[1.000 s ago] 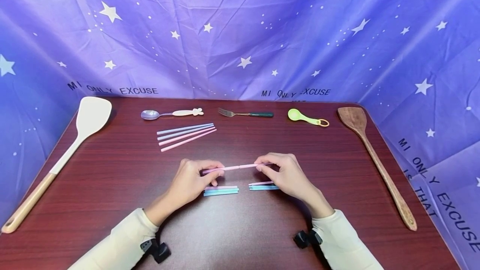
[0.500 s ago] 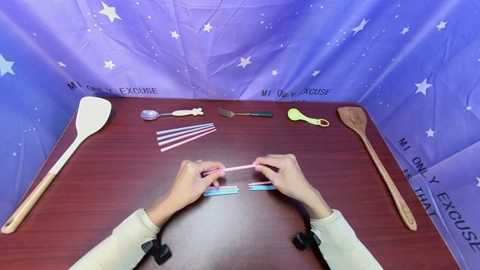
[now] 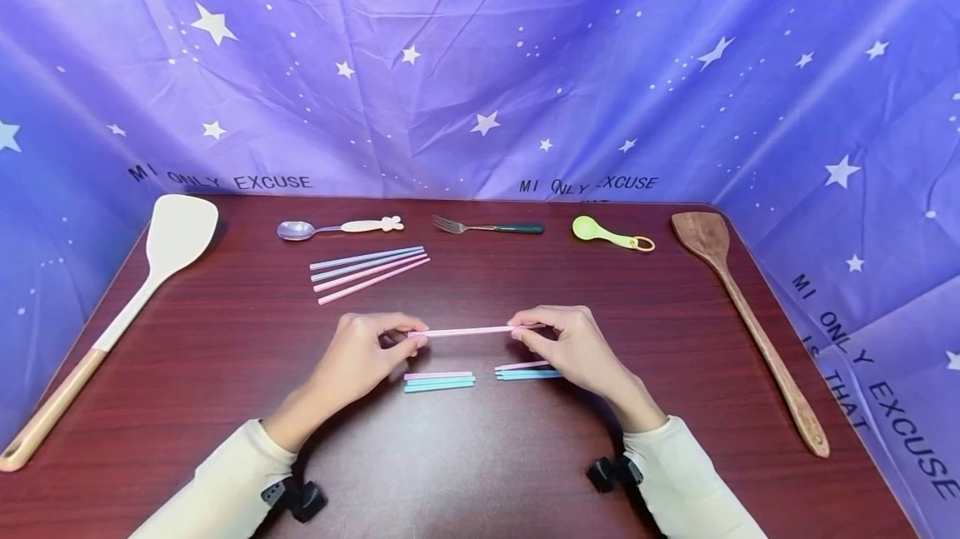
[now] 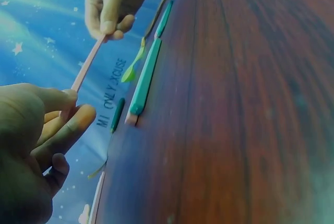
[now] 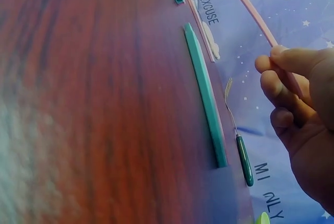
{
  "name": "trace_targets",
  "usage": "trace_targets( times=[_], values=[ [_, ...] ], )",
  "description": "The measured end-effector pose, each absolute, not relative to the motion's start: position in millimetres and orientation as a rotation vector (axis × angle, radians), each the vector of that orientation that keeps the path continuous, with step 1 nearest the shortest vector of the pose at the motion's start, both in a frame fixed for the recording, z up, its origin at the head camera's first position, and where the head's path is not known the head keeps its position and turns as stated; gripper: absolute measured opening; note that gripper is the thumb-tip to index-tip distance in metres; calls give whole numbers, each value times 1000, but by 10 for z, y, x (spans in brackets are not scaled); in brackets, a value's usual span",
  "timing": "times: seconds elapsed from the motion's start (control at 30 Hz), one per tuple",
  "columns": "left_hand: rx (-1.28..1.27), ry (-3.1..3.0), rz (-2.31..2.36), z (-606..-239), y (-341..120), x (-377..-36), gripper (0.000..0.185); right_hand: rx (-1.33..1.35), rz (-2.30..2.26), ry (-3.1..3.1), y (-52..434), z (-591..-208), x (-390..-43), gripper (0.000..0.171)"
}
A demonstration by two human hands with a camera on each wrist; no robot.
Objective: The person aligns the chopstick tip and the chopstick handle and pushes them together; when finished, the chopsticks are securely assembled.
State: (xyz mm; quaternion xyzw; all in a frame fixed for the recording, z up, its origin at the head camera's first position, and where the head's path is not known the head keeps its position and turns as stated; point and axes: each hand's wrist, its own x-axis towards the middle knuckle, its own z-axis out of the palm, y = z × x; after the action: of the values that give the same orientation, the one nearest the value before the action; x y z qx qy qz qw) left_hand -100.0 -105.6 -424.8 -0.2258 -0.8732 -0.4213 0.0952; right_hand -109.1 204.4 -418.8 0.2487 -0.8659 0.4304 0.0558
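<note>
Between the thumb and fingers of my left hand (image 3: 363, 351) is the left end of a pink chopstick (image 3: 468, 331). My right hand (image 3: 570, 343) pinches its other end, so the stick hangs nearly level above the table. Both wrist views show the chopstick as one straight line from hand to hand. Below it lie short chopstick halves: a left group (image 3: 439, 382) with a pink piece and blue ones, and a similar right group (image 3: 525, 372), partly hidden by my right hand. Farther back, two blue and two pink full-length chopsticks (image 3: 367, 270) are fanned out.
Along the back lie a spoon (image 3: 341, 227), a fork (image 3: 487, 226) and a green measuring spoon (image 3: 611, 234). A white spatula (image 3: 180, 239) lies along the left edge and a wooden one (image 3: 750, 314) along the right. Starry purple cloth (image 3: 442, 106) surrounds the table's back and sides.
The gap at the middle of the pink chopstick has closed. My left hand has slid left to the stick's end, and the stick is more level. My right hand has barely moved.
</note>
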Motion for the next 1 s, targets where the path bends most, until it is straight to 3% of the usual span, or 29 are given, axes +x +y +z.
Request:
trace_targets(
  times=[0.37,0.73,1.0],
  values=[
    [-545,-2573,-1151,-4323,-1474,-1104,8,673,1254,-2725,2187,-4228,-1108,9],
    [-322,-2488,-1069,-4509,-1800,-1307,10,974,1153,-2769,2410,-4352,-1063,17],
    [-266,-2492,-1002,-4574,-1867,-1337,9,1002,1122,-2783,2462,-4376,-1055,19]
  ],
)
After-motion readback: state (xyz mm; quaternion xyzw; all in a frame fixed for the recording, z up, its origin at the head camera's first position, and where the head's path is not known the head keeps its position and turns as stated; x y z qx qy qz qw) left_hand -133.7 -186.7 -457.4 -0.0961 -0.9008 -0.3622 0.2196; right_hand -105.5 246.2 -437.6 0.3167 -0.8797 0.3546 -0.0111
